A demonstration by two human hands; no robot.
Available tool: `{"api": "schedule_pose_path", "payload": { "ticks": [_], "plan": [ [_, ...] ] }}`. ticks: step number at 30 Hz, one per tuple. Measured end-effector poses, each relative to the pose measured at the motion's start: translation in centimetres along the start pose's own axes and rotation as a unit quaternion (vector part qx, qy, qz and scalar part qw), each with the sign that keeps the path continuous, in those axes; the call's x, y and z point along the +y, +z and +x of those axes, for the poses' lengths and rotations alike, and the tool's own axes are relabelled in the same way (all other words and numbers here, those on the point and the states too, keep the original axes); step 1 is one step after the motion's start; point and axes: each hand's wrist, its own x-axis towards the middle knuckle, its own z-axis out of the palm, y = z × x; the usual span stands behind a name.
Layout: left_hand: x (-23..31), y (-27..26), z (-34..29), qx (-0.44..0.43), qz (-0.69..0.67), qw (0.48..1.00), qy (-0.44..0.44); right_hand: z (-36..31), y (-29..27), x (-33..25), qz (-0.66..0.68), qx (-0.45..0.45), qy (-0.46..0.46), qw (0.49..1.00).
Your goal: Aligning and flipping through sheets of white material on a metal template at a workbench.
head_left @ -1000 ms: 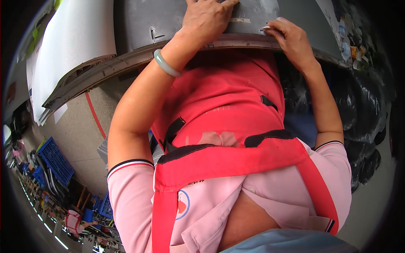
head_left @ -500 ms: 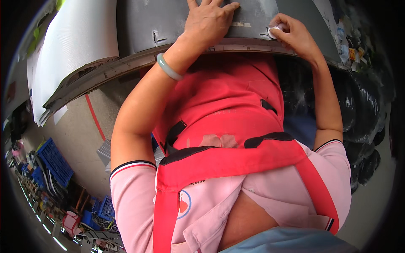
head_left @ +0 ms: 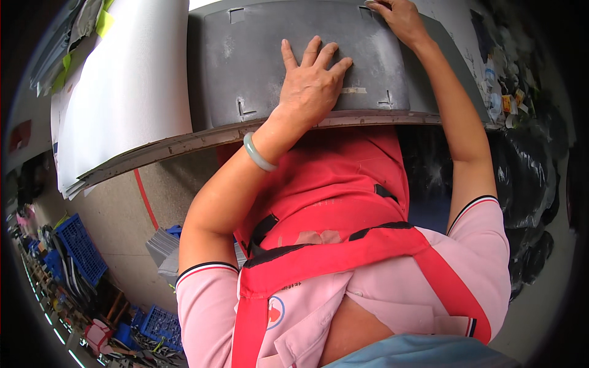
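A dark grey template board (head_left: 257,67) lies on a larger grey sheet (head_left: 426,86) on the table. It has L-shaped cut-outs near its corners and whitish, chalky smudges. My left hand (head_left: 311,83) rests flat on the board right of its middle, fingers spread, with a pale green bangle on the wrist. At the far right corner, beside a cut-out, my right hand (head_left: 400,19) has its thumb and fingers pinched around a piece of white chalk (head_left: 369,2). Only a sliver of the chalk shows at the picture's upper edge.
A curling stack of white sheets (head_left: 132,67) covers the table's left side. The table's front edge (head_left: 257,126) runs close to my red apron. Black plastic bags (head_left: 527,165) stand at the right. Blue crates (head_left: 81,248) and bundled grey pieces (head_left: 165,248) are on the floor at left.
My right hand has moved with the chalk from the near right cut-out to the far right one. My left hand stays spread on the board. The view has shifted, showing more of the table.
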Motion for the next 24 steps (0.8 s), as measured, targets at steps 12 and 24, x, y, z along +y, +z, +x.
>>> {"api": "schedule_pose_path", "payload": {
  "ticks": [12,24],
  "plan": [
    [0.0,0.1,-0.1,0.005,-0.016,1.0,-0.004,0.3,-0.4,-0.6,0.005,-0.051,0.179,0.982],
    [0.0,0.3,-0.2,0.006,-0.005,1.0,-0.003,2.9,-0.4,-2.5,0.157,-0.109,0.222,0.956]
  ]
}}
